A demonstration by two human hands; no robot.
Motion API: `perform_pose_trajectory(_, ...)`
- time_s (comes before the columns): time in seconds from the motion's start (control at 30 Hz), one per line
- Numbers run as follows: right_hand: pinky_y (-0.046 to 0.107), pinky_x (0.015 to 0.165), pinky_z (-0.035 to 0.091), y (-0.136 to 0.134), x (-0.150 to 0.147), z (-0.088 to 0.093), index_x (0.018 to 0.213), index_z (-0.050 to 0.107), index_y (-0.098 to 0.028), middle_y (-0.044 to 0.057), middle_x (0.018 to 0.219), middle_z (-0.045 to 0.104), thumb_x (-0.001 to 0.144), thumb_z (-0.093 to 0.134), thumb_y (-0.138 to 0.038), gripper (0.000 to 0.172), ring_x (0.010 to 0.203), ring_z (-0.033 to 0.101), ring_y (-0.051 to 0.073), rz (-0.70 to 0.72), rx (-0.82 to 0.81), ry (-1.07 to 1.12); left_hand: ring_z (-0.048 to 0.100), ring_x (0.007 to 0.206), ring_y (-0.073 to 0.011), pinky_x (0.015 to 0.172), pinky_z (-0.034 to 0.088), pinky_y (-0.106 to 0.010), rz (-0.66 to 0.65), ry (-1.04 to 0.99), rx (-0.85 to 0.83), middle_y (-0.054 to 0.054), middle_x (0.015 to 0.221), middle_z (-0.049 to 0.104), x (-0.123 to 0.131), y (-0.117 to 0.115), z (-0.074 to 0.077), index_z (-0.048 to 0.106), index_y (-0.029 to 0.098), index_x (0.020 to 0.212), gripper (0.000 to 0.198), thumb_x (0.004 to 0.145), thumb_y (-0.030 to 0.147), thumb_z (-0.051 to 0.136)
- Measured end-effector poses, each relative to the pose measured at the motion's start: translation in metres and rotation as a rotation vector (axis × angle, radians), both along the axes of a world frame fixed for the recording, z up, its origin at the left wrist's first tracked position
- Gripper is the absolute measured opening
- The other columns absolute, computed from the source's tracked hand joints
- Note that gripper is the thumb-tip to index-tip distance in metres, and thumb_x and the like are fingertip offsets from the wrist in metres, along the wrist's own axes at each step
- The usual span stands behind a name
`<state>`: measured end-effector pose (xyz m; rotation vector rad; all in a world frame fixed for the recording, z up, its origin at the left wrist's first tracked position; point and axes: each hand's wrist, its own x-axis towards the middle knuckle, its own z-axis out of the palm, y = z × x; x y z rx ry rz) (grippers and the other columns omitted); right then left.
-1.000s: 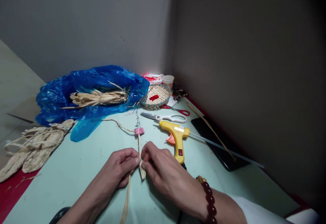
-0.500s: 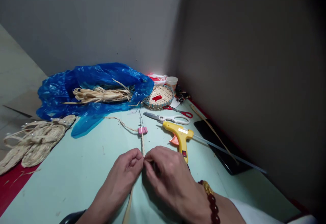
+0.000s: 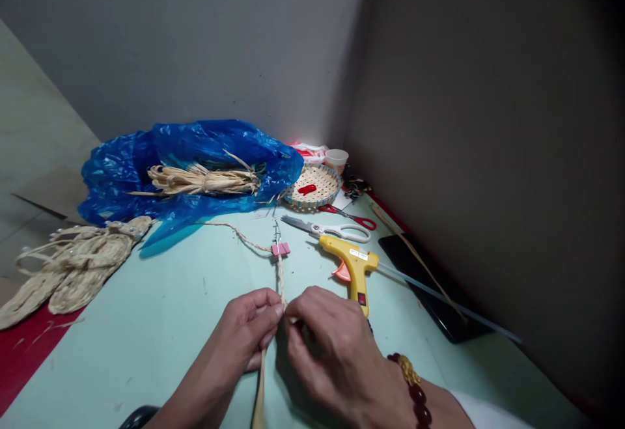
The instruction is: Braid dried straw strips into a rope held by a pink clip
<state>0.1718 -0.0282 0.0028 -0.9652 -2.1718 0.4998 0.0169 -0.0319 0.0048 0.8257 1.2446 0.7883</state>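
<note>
Two hands meet near the lower middle of the pale green counter (image 3: 146, 325), fingertips pressed together on a braided straw cord (image 3: 280, 278). The left hand (image 3: 251, 325) comes in from below with its fingers curled and its thumb and forefinger pinched on the cord. The right hand (image 3: 327, 344) is arched over from the right, knuckles up, its fingertips closed on the same spot, a dark red bead bracelet (image 3: 415, 387) at its wrist. The cord runs away from the hands to a pink binder clip (image 3: 280, 249), which grips it, then bends left as a thin twisted strand. Loose flat straw strips (image 3: 258, 396) hang from the pinch toward the near edge.

Open counter lies to the left of the hands, bare as far as the red strip (image 3: 24, 357) at the left edge, where woven straw pieces (image 3: 68, 269) rest half over it. To the right the room is tighter: a yellow glue gun (image 3: 354, 266) lies just beside the right hand, white-handled scissors (image 3: 332, 228) beyond it, and a black tablet (image 3: 430, 286) near the dark wall. At the back, a blue plastic bag (image 3: 185, 155) holds a straw bundle (image 3: 205, 180), and a small woven basket (image 3: 312, 188) sits beside a paper cup (image 3: 336, 159) in the corner.
</note>
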Motion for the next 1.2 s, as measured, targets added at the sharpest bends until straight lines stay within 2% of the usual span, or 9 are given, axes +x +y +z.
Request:
perform_pose_trajectory(0.1, 0.025, 0.058, 0.034, 0.006, 0.002, 0.007, 0.076, 0.05, -0.018, -0.001, 0.07, 0.054, 0.082, 0.049, -0.013, 0.008, 0.063, 0.048, 0.011, -0.137, -0.158, 0.027, 0.011, 0.045, -0.0044, 0.04, 0.008, -0.017, 0.02, -0.07, 0.011, 0.012, 0.049, 0.025, -0.002, -0.001, 0.002, 0.051, 0.018, 0.074, 0.026, 0.079, 0.041, 0.063)
perform_pose_trajectory(0.17, 0.024, 0.056, 0.033, 0.011, 0.005, 0.013, 0.074, 0.049, -0.019, -0.003, 0.068, 0.053, 0.078, 0.05, -0.012, 0.008, 0.061, 0.047, 0.011, -0.174, -0.224, -0.024, 0.008, 0.046, -0.005, 0.04, 0.006, -0.018, 0.027, -0.118, 0.017, 0.013, 0.05, 0.021, -0.003, -0.001, 0.002, 0.05, 0.019, 0.075, 0.025, 0.08, 0.039, 0.064)
perform_pose_trajectory(0.27, 0.025, 0.059, 0.033, 0.015, 0.009, 0.02, 0.075, 0.051, -0.019, -0.003, 0.069, 0.054, 0.075, 0.051, -0.011, 0.008, 0.064, 0.048, 0.012, -0.164, -0.257, -0.097, 0.008, 0.046, -0.0055, 0.039, 0.006, -0.018, 0.025, -0.132, 0.024, 0.012, 0.051, 0.021, -0.003, -0.001, 0.001, 0.05, 0.02, 0.076, 0.024, 0.08, 0.039, 0.064)
perform_pose_trajectory(0.4, 0.027, 0.066, 0.036, 0.016, 0.011, 0.025, 0.083, 0.057, -0.019, -0.001, 0.075, 0.06, 0.081, 0.051, -0.016, 0.006, 0.071, 0.052, 0.013, -0.111, -0.327, -0.119, 0.009, 0.047, -0.0055, 0.039, 0.008, -0.017, 0.035, -0.093, 0.026, 0.012, 0.052, 0.024, -0.003, -0.001, -0.001, 0.053, 0.019, 0.079, 0.024, 0.079, 0.04, 0.065)
perform_pose_trajectory(0.53, 0.025, 0.063, 0.036, 0.017, 0.012, 0.022, 0.085, 0.058, -0.02, -0.003, 0.073, 0.062, 0.089, 0.049, -0.022, 0.01, 0.065, 0.052, 0.011, -0.024, -0.409, -0.087, 0.011, 0.046, -0.0042, 0.04, 0.009, -0.015, 0.049, -0.071, 0.02, 0.011, 0.053, 0.027, -0.002, -0.002, 0.001, 0.055, 0.018, 0.078, 0.023, 0.078, 0.038, 0.066)
perform_pose_trajectory(0.8, 0.023, 0.059, 0.034, 0.018, 0.012, 0.017, 0.085, 0.057, -0.021, -0.004, 0.071, 0.062, 0.089, 0.053, -0.023, 0.006, 0.064, 0.052, 0.01, -0.031, -0.448, -0.03, 0.014, 0.047, -0.0042, 0.04, 0.012, -0.015, 0.057, -0.035, 0.018, 0.009, 0.056, 0.034, 0.0, -0.003, 0.003, 0.057, 0.016, 0.077, 0.028, 0.08, 0.044, 0.063)
perform_pose_trajectory(1.03, 0.023, 0.06, 0.034, 0.019, 0.008, 0.012, 0.085, 0.058, -0.021, -0.004, 0.069, 0.06, 0.091, 0.052, -0.031, 0.014, 0.065, 0.051, 0.011, -0.037, -0.478, 0.002, 0.013, 0.049, -0.0068, 0.041, 0.009, -0.018, 0.056, -0.055, 0.031, 0.009, 0.056, 0.027, -0.001, -0.001, 0.002, 0.054, 0.018, 0.073, 0.028, 0.081, 0.044, 0.061)
perform_pose_trajectory(1.2, 0.024, 0.061, 0.036, 0.02, 0.002, 0.008, 0.092, 0.062, -0.02, -0.002, 0.072, 0.062, 0.092, 0.051, -0.026, 0.013, 0.066, 0.052, 0.011, -0.009, -0.478, 0.051, 0.015, 0.049, -0.0072, 0.042, 0.011, -0.019, 0.046, 0.002, 0.077, 0.009, 0.054, 0.028, 0.0, -0.002, 0.002, 0.054, 0.018, 0.071, 0.028, 0.082, 0.044, 0.058)
